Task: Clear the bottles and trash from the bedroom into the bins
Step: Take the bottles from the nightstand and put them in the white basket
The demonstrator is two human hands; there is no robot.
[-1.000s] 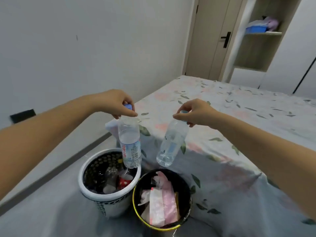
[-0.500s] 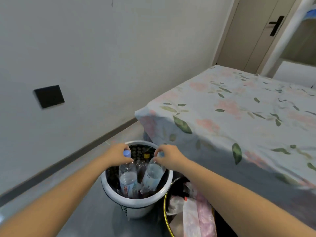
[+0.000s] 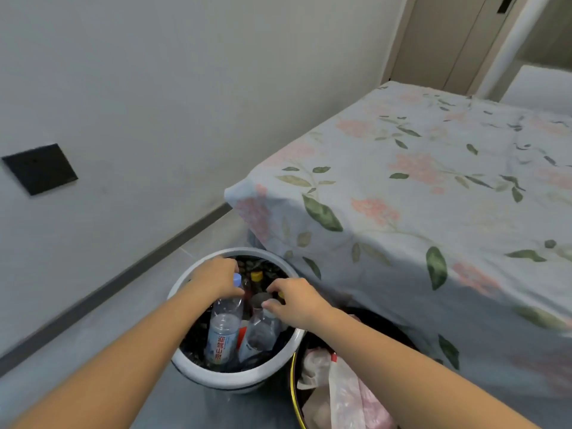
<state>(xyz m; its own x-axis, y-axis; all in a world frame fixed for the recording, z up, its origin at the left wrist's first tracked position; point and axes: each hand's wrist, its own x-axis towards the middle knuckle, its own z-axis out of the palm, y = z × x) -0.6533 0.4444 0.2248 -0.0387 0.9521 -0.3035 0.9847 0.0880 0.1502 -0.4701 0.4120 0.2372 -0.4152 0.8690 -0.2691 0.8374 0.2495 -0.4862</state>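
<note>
Both hands were down inside the mouth of the white bin point(image 3: 198, 371), which stood on the grey floor point(image 3: 102, 329) at about 6 o'clock in the head view, just beside the corner of the bed point(image 3: 402, 218).

The left hand point(image 3: 216, 281) had its fingers curled over the top of a clear labelled bottle point(image 3: 223, 331), pinching it just below the blue cap point(image 3: 237, 278). That bottle stood nearly upright in the bin, its base down among the other contents, its label carrying red characters.

The right hand point(image 3: 294, 300) was at 3 o'clock of the left one, close but apart from it. Its fingertips were bent around the neck of a second clear bottle point(image 3: 258, 334), which leaned with its top toward the hand and its base lower in the bin. Its cap was hidden under the fingers.

Between and beyond the two hands, at 12 o'clock, other bottles lay deeper in the bin; one yellow cap point(image 3: 256, 275) showed plainly, the rest were too dark to tell apart.

At 4 o'clock of the white bin, touching or almost touching it, stood a black bin with a yellow rim point(image 3: 292, 394). It held crumpled plastic bags point(image 3: 346, 394), pale and pinkish.

The bed wore a floral sheet that hung down over its near edge. A black wall plate point(image 3: 40, 168) sat on the wall at 9 o'clock.
</note>
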